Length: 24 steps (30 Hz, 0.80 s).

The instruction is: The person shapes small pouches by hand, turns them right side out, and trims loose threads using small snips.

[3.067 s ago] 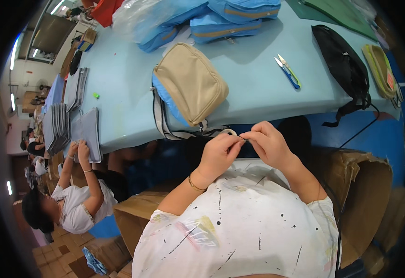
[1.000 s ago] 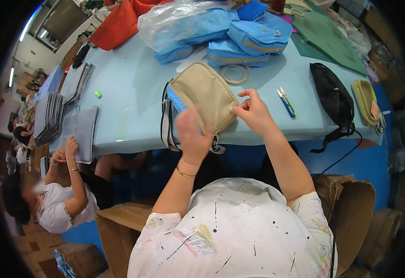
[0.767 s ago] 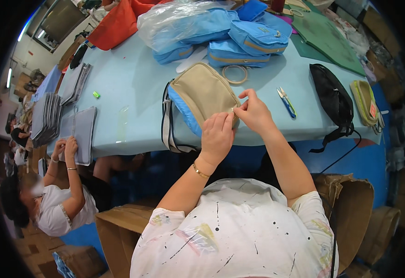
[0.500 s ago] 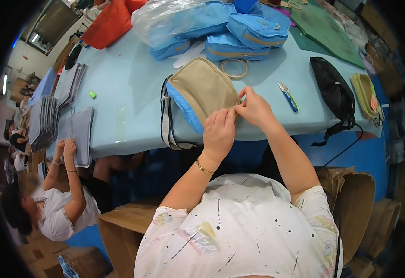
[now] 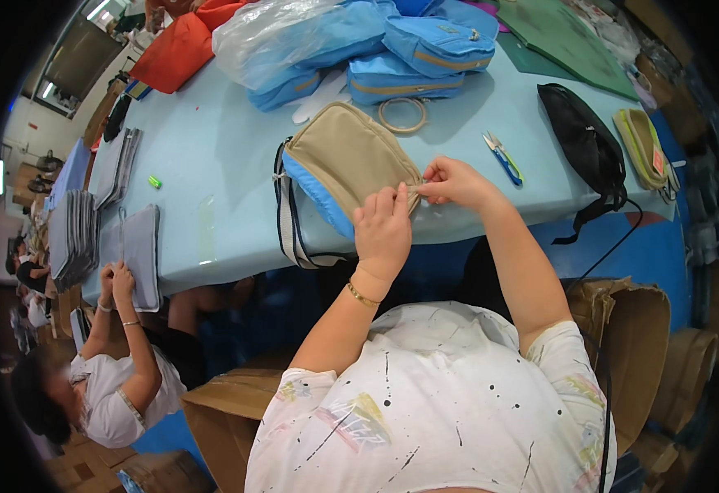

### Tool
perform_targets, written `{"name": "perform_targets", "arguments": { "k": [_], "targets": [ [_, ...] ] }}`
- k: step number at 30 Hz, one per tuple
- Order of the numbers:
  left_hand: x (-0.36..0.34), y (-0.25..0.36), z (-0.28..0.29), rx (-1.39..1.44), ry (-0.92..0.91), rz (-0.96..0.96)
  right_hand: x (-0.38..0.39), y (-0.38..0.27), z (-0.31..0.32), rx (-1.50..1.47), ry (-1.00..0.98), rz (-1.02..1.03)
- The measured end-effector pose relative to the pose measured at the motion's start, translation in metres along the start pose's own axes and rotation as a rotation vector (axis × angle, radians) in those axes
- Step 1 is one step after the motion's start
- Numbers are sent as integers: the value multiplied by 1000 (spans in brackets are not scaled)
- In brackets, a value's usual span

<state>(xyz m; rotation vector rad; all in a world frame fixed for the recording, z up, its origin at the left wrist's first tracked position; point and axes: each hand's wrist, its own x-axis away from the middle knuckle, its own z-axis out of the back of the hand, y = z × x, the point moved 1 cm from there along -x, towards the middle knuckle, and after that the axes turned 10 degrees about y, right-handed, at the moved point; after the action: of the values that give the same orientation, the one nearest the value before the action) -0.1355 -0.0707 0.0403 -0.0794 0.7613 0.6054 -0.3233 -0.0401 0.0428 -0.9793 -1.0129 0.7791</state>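
Observation:
A beige shoulder bag (image 5: 347,152) with a blue side panel and a black-and-white strap (image 5: 292,234) lies at the table's front edge. My left hand (image 5: 380,226) has its fingers together on the bag's lower right part, by the zipped edge. My right hand (image 5: 450,182) is just right of it, thumb and forefinger pinched at that corner on something too small to make out. A beige tape ring (image 5: 402,117) lies behind the bag, and thread snips with blue and green handles (image 5: 503,159) lie to the right.
The pale blue table (image 5: 203,189) holds blue bags (image 5: 433,45) under plastic, red fabric (image 5: 170,57), green mats (image 5: 565,41), a black pouch (image 5: 581,152) and a yellow case (image 5: 639,148). A co-worker (image 5: 121,378) handles grey pieces (image 5: 138,246) at left. Cardboard boxes (image 5: 631,353) flank me.
Since the oldest frame my hands have risen from below the bag onto its right corner, and the tape ring now lies behind it. Lately my right hand has shifted slightly rightward, still pinched.

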Motion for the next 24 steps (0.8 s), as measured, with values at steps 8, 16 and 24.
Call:
{"name": "perform_targets", "arguments": {
  "k": [8,16,24],
  "targets": [
    [5,-7,3,153,46,61,27,12,-26,51,367,349],
    [-3,-8,22,304,-11,128,50,13,-34,503,530,638],
    [36,-75,40,808,285,977,61,11,-29,220,611,621]
  ]
}}
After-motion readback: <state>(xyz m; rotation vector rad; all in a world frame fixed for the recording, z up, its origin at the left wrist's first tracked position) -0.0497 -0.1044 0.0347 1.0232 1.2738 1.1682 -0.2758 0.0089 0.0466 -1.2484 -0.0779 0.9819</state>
